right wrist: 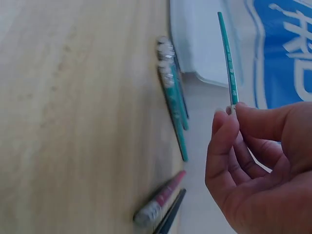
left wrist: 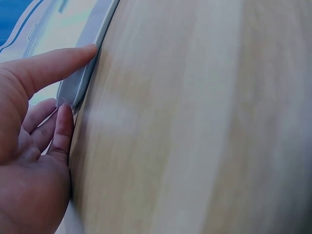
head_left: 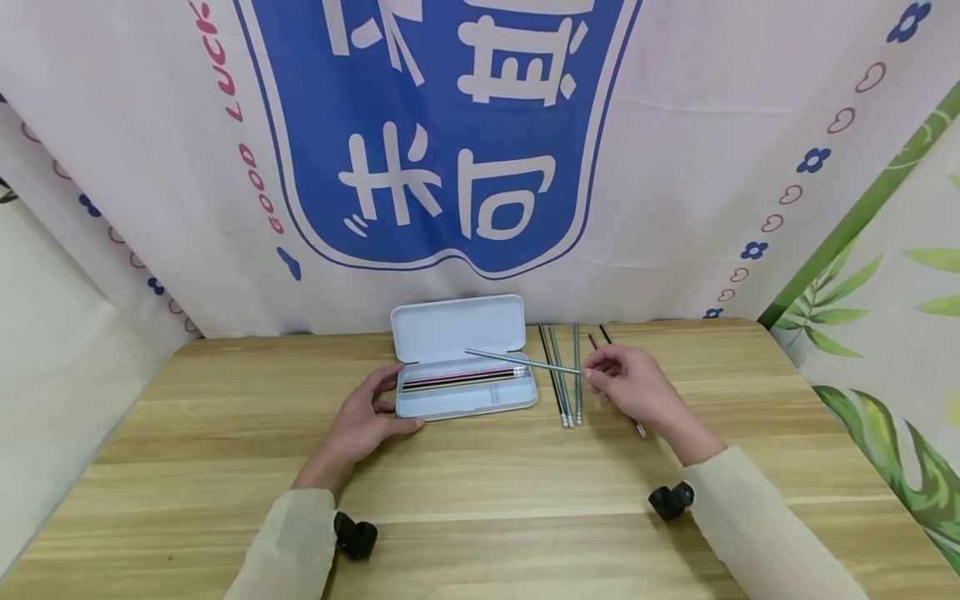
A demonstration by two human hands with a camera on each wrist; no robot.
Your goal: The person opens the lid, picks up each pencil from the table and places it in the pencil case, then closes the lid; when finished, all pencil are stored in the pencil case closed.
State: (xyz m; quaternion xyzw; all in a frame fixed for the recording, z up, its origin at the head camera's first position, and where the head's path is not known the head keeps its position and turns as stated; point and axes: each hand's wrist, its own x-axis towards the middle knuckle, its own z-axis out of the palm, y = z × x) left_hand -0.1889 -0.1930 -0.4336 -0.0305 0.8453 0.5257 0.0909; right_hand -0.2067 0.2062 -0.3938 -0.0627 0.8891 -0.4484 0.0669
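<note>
A light-blue pencil case (head_left: 457, 407) lies with its lid (head_left: 459, 329) raised at the back. Several dark and red pencils (head_left: 459, 380) lie lengthwise inside. My left hand (head_left: 369, 421) holds the case by its left end, the thumb along the front edge and the fingers at the side. Between thumb and fingertips my right hand (head_left: 630, 383) pinches a green pencil (head_left: 525, 362) by its eraser end. That pencil points left, across the case's right part in the head view, raised over the table in the right wrist view.
Right of the case, green pencils (head_left: 577, 400) and a black pencil (head_left: 551, 367) lie on the wooden table (head_left: 480, 492). A red pencil (right wrist: 165, 192) and another black pencil (right wrist: 171, 212) lie below the right hand. A printed cloth (head_left: 675, 208) hangs behind the table's back edge.
</note>
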